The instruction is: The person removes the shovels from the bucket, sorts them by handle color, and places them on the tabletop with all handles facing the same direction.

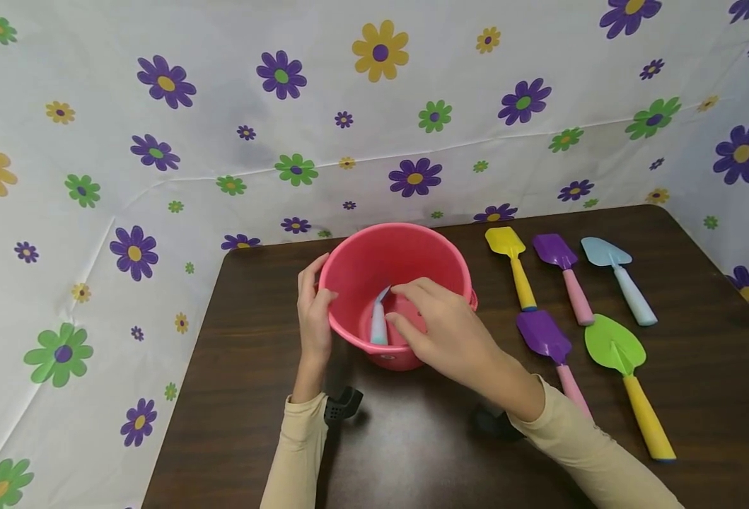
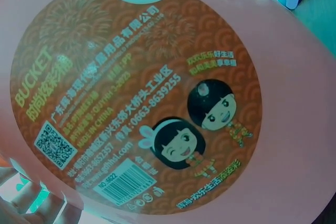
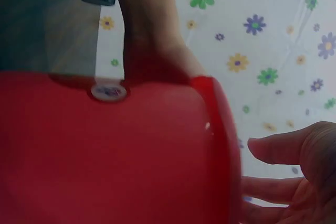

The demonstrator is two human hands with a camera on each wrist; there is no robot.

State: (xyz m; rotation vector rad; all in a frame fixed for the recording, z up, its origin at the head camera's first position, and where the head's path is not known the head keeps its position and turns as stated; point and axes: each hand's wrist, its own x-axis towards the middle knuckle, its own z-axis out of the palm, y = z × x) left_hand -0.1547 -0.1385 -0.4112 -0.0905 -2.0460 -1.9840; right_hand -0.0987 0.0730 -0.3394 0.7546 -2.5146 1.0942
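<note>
A pink bucket (image 1: 396, 244) stands tilted on the table, its mouth toward me. The left hand (image 1: 315, 311) grips its left rim, thumb at the edge and fingers outside. In the left wrist view, the fingers (image 2: 39, 208) rest at the side of the bucket with its round printed label (image 2: 142, 103). Inside lies a small garden tool (image 1: 379, 322) with a pale blue handle and a narrow curved tip; its kind is unclear. Over the bucket's right side hovers the right hand (image 1: 444, 329), thumb and fingers apart, holding nothing visible. The right wrist view shows this hand (image 3: 294, 177) beside the red wall.
To the right lie several toy trowels and shovels: yellow (image 1: 522, 279), purple with pink handle (image 1: 568, 272), pale blue (image 1: 625, 286), another purple (image 1: 549, 343) and green with yellow handle (image 1: 629, 375). A flower-patterned cloth (image 1: 208, 127) hangs behind the dark wooden table (image 1: 234, 424).
</note>
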